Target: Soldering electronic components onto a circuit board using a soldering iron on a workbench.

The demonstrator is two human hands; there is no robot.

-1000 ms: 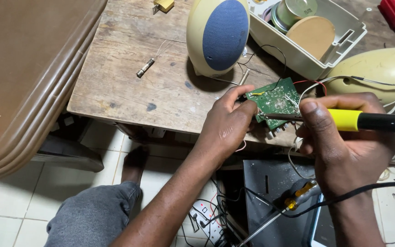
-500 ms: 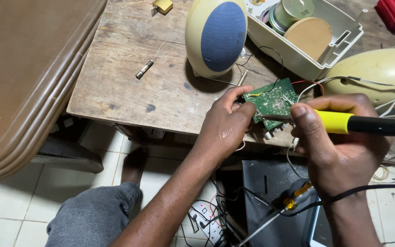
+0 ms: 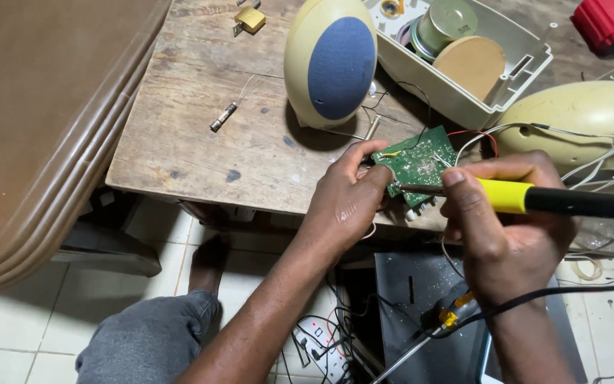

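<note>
The left hand (image 3: pixel 346 203) pinches the green circuit board (image 3: pixel 421 162) by its near edge, tilted up over the front rim of the wooden table (image 3: pixel 193 142); the right hand (image 3: pixel 502 227) is closed around a yellow-and-black soldering iron (image 3: pixel 534 200), its tip resting on the board's face; the left fingertips sit just beside that tip, so a slip could burn them; the thin red and white wires (image 3: pixel 477 136) trail close enough to scorch; a loose pinch could let the board twist and smear a joint.
</note>
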